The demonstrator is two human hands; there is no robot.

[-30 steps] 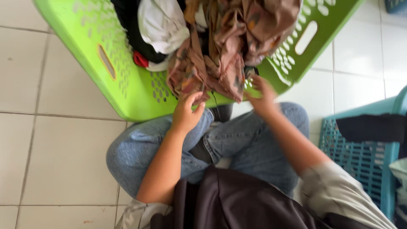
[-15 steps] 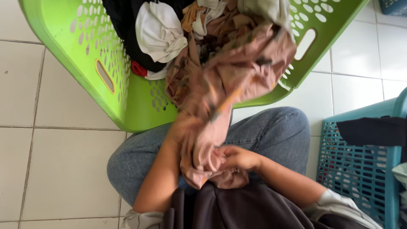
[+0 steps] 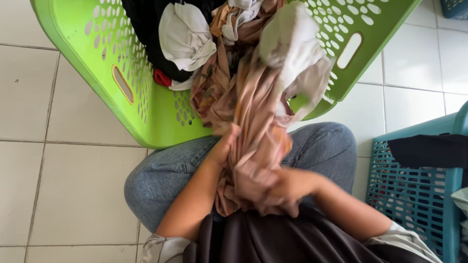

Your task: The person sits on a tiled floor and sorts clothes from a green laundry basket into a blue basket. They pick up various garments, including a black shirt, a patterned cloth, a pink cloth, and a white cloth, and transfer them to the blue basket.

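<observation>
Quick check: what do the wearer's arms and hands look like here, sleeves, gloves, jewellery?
Both forearms are bare. Pale grey short sleeves end near the elbows, left sleeve and right sleeve. Left hand and right hand wear no gloves; no watch or rings show.

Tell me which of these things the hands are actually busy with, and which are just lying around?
In use:
- left hand and right hand, both gripping the pinkish patterned cloth
- green laundry basket that the cloth trails out of

Lying about:
- white garment
- black garment
- teal basket
- dark cloth over its rim
</observation>
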